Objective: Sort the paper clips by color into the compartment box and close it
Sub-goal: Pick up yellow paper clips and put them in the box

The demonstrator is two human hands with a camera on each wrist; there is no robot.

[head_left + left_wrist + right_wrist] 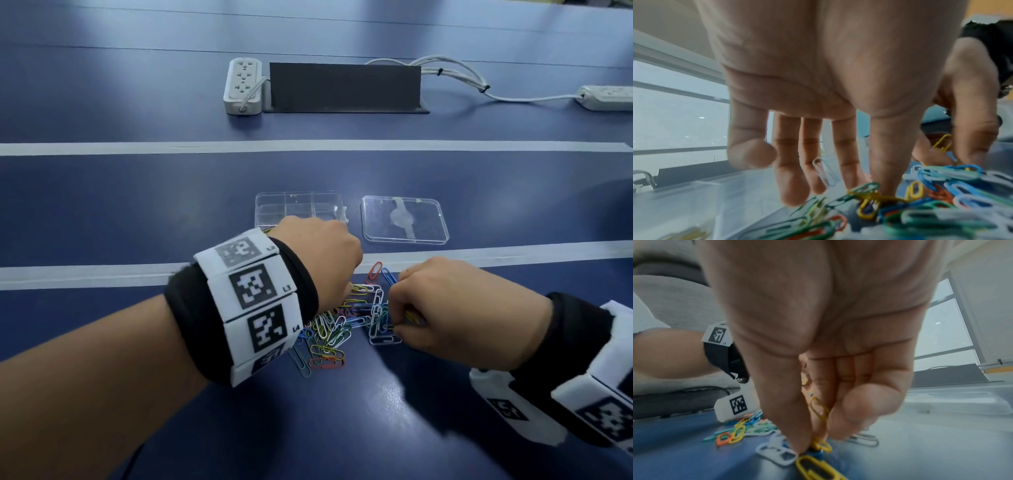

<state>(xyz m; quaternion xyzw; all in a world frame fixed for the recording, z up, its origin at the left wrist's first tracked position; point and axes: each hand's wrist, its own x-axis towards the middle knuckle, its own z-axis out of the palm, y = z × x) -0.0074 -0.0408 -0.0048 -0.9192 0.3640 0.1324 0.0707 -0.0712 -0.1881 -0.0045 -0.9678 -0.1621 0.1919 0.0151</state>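
Paper clips (346,325): loose mixed heap of yellow, green, blue, white and red, lying on the blue desk (137,212) toward its near edge, between the two hands.
Compartment box (298,209): clear plastic, open, set beyond the heap toward the far edge; something yellow shows in its near-left compartment, partly hidden by the wrist.
Lid (406,219): clear, lying flat just to the right of the box, apart from it.
Left hand (318,253): palm down over the heap's far-left side, fingers (791,186) spread and fairly straight, thumb tip down among the clips; a white clip (824,172) stands by the fingers, whether held I cannot tell.
Right hand (455,308): at the heap's right side, fingers curled, thumb and fingertips pinching a yellow clip (819,408).
Power strip (242,85): white, near the far edge.
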